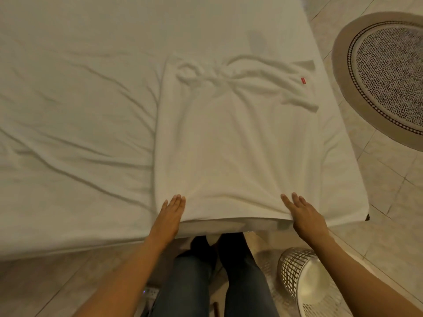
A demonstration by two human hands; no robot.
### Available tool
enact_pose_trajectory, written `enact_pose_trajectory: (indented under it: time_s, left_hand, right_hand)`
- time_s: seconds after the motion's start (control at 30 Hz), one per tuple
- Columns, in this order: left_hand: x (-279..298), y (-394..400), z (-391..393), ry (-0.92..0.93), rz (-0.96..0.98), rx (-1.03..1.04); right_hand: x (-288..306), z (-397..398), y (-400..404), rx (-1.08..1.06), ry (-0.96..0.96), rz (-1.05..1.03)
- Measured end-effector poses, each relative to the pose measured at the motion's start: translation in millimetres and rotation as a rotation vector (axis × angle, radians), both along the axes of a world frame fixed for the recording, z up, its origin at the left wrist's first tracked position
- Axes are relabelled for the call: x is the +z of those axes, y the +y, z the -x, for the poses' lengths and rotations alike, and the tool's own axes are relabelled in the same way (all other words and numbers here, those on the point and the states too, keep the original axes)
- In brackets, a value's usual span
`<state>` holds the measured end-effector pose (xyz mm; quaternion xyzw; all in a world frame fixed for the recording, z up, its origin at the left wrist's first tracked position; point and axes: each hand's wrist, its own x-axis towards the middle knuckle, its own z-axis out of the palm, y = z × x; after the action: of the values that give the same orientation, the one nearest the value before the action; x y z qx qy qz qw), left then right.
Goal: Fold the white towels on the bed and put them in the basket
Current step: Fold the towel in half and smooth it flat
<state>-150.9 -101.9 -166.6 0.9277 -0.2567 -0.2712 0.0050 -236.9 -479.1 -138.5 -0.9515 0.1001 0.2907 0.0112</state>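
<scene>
A white towel point(229, 143) lies spread on the bed point(68, 110), reaching from its near edge toward the far right, where it is bunched and shows a small red tag point(303, 80). My left hand point(170, 213) rests flat on the towel's near left corner, fingers extended. My right hand point(302, 213) lies flat on the near right corner, fingers slightly spread. Neither hand pinches the cloth as far as I can see. A white wire-mesh basket point(295, 268) stands on the floor at the lower right, with white cloth inside.
The bed sheet is wrinkled to the left of the towel. A round patterned rug point(384, 72) lies on the tiled floor at the right. My legs in jeans stand against the bed's near edge. The bed's corner point(366, 216) is close to the basket.
</scene>
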Motion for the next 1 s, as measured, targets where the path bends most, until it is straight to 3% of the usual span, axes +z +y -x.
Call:
enact_pose_trajectory:
  time_s: [0.2,0.5,0.67,1.0]
  left_hand:
    - [-11,-17,-33,-0.031,0.091,0.097]
    - [-29,-14,-49,0.071,-0.078,0.114]
    - [-11,-25,-93,-0.035,0.019,0.127]
    - [34,-69,-252,-0.241,-0.321,0.059]
  right_hand:
    - [-18,-12,-8,-0.042,-0.021,0.007]
    - [-37,-5,-26,-0.063,-0.044,0.099]
    - [-23,-39,-39,-0.053,-0.145,0.17]
    - [2,-181,-105,-0.052,-0.239,0.321]
